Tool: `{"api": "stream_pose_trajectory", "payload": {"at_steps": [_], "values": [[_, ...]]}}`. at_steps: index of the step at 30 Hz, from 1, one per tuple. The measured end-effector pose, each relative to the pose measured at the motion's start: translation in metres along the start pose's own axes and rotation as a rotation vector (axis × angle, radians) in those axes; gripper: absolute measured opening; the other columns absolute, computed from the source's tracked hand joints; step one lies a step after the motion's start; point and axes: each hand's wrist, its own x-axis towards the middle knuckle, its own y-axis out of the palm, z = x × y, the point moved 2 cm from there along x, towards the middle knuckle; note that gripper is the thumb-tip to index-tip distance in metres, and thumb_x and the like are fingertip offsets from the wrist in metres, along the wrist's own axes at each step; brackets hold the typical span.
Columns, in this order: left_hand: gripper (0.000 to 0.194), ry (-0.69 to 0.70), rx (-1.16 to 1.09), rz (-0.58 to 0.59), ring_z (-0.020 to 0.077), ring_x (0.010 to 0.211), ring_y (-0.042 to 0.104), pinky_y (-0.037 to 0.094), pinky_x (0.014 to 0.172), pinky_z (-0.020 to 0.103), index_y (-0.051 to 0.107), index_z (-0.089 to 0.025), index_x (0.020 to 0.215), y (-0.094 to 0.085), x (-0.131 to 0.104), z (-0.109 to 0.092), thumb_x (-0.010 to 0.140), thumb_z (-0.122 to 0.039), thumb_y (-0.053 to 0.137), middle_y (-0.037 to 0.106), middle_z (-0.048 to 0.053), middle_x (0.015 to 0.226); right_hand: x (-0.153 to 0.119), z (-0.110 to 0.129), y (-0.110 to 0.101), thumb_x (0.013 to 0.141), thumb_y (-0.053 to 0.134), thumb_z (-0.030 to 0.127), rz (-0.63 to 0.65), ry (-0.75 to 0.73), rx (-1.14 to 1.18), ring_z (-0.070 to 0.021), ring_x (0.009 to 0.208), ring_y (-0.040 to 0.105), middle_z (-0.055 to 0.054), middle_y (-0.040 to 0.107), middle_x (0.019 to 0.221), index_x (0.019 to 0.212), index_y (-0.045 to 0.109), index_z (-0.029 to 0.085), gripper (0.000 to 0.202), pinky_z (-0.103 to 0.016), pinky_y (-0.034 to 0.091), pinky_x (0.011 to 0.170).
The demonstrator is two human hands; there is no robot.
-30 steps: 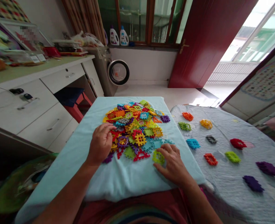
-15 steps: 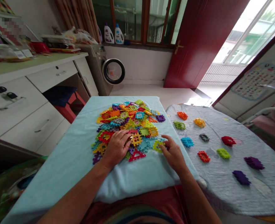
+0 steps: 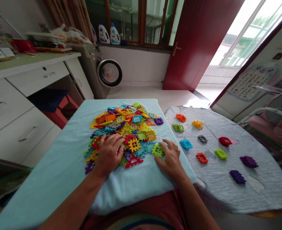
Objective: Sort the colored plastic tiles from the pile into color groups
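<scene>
A heap of colourful plastic interlocking building pieces (image 3: pixel 121 127) lies on the cloth-covered table. My left hand (image 3: pixel 109 155) rests on the heap's front left, fingers loosely spread and bent downward, with no piece visible in it. To its right sit a yellow grid-shaped piece (image 3: pixel 134 145) and a red triangular piece (image 3: pixel 134 161). At the heap's right edge my right hand (image 3: pixel 171 159) is open, thumb and fingers apart beside a lime green grid piece (image 3: pixel 157 150). A white window-shaped piece (image 3: pixel 158 139) lies just beyond its fingertips.
On a lower cloth-covered surface (image 3: pixel 212 191) at the right, pieces are spread out by colour, including purple (image 3: pixel 249 161), blue (image 3: pixel 186 144) and red (image 3: pixel 225 141) ones. A stool (image 3: pixel 57 105) stands at the left, below a white desk (image 3: pixel 13 95). Behind are an open washing machine door (image 3: pixel 110 73) and a red door (image 3: pixel 193 44).
The view has turned slightly right. My left hand has shifted left, away from the yellow grid piece. My right hand has drawn back a little from the lime green piece.
</scene>
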Motion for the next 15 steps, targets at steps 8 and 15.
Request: {"api": "stream_pose_trajectory", "payload": {"at_steps": [8,15], "values": [[0.037,-0.142,0.216,0.084,0.0347,0.127,0.055,0.022,0.115,0.063,0.065,-0.017,0.121,0.004,-0.003,0.013,0.095,-0.034,0.044,0.066,0.017,0.130,-0.002,-0.006,-0.007,0.079,0.070,0.032,-0.174,0.048,0.182,-0.0303,0.121,0.052,-0.012,0.061,0.124,0.120,0.062,0.021,0.043,-0.049,0.042,0.106],[0.037,-0.119,0.219,0.093,0.0348,0.123,0.056,0.029,0.111,0.059,0.064,-0.019,0.121,0.005,-0.003,0.017,0.095,-0.036,0.044,0.068,0.016,0.126,-0.007,-0.082,-0.048,0.082,0.065,0.042,-0.360,0.224,0.207,-0.0295,0.113,0.055,-0.012,0.061,0.117,0.122,0.060,0.020,0.046,-0.049,0.045,0.100]]}}
